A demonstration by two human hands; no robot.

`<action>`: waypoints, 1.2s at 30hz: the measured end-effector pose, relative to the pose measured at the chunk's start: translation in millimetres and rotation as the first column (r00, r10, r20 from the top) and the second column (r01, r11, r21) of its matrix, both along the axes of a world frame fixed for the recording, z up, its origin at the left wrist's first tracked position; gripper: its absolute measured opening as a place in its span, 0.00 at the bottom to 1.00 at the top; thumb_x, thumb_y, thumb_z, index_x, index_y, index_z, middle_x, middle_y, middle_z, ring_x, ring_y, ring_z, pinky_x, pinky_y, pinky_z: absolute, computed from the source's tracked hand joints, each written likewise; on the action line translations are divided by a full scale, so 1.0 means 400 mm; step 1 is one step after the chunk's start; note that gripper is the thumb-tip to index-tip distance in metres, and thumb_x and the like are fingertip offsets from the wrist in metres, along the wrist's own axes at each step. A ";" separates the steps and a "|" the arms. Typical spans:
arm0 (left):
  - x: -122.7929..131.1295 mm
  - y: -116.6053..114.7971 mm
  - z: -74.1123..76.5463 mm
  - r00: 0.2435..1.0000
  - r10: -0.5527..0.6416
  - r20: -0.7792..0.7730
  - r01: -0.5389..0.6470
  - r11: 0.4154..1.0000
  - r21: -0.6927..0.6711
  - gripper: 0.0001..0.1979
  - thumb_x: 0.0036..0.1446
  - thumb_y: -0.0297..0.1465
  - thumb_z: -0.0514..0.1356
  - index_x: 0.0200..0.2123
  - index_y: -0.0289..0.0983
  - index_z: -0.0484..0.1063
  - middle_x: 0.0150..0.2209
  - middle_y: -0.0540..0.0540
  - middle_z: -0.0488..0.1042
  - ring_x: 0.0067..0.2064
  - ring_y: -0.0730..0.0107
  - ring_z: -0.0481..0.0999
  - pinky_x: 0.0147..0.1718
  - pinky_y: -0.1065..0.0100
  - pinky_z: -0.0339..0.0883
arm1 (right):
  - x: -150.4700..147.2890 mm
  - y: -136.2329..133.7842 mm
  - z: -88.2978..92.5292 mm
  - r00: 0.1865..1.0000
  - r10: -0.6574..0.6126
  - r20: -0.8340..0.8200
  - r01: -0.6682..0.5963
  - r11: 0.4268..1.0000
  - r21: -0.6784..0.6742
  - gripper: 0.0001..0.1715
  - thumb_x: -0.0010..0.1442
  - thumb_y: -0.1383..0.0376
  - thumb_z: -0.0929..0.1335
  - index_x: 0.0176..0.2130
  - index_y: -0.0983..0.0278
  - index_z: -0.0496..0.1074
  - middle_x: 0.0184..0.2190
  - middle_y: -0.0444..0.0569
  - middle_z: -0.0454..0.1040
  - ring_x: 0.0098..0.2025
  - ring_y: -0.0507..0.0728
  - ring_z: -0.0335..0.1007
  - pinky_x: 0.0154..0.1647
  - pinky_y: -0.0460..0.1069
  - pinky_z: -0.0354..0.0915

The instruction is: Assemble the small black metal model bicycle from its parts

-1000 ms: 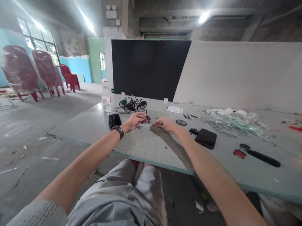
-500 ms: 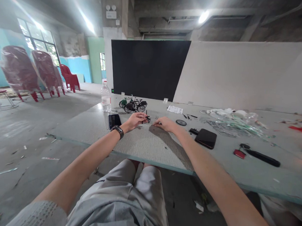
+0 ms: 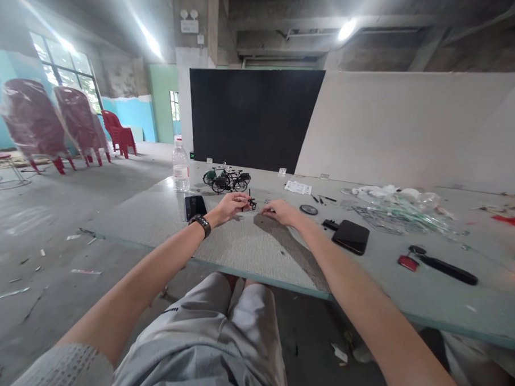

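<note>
My left hand (image 3: 228,208) holds a narrow pinch on the small black model part (image 3: 252,203), long axis toward 12 o'clock; my right hand (image 3: 282,212) lies nearby at 3 o'clock, its grip indeterminate.

A black wristband (image 3: 201,226) with a broad strap circles the left wrist (image 3: 208,218). Below and right of that band, loose grey shorts (image 3: 204,333) carry a small dark mark, while below and left of it, a pale grey sleeve (image 3: 68,368) shows fine rows of pattern.

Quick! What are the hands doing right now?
Left hand: partly closed at a small black model part; cannot tell if gripped.
Right hand: partly closed, nothing visible held.
</note>
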State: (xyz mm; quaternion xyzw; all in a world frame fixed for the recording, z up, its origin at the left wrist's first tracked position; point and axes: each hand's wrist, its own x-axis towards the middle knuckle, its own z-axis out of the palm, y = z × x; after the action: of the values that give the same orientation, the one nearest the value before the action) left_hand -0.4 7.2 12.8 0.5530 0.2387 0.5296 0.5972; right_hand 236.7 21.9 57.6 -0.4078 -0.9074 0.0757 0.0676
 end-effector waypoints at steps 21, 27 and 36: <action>0.005 -0.016 0.007 0.986 -0.166 0.017 0.166 0.986 -0.022 0.16 0.48 0.32 0.76 0.36 0.31 0.77 0.32 0.44 0.77 0.38 0.66 0.80 0.48 0.61 0.69 | -0.018 -0.054 0.033 0.905 0.133 -0.404 -0.081 0.986 0.145 0.21 0.71 0.55 0.63 0.52 0.61 0.80 0.51 0.56 0.79 0.50 0.62 0.76 0.51 0.56 0.70; 0.008 -0.013 0.003 0.985 -0.172 0.026 0.172 0.985 -0.008 0.15 0.49 0.32 0.75 0.36 0.31 0.76 0.32 0.44 0.77 0.37 0.66 0.80 0.46 0.63 0.69 | -0.019 -0.054 0.033 0.910 0.121 -0.396 -0.067 0.987 0.147 0.20 0.70 0.55 0.64 0.51 0.61 0.80 0.50 0.57 0.80 0.49 0.62 0.76 0.52 0.56 0.69; 0.012 0.000 -0.009 0.986 -0.168 0.015 0.168 0.985 -0.043 0.16 0.45 0.32 0.76 0.34 0.32 0.76 0.30 0.45 0.77 0.35 0.68 0.80 0.45 0.64 0.70 | -0.020 -0.066 0.037 0.907 0.113 -0.406 -0.065 0.989 0.130 0.18 0.69 0.57 0.64 0.48 0.61 0.80 0.47 0.55 0.81 0.47 0.61 0.77 0.50 0.55 0.70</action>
State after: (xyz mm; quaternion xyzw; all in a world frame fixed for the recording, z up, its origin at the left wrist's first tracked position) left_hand 4.3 7.1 9.1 0.5548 0.1995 0.4751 0.6532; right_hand 228.8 -4.5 72.5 -0.3363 -0.8932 0.1112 0.2771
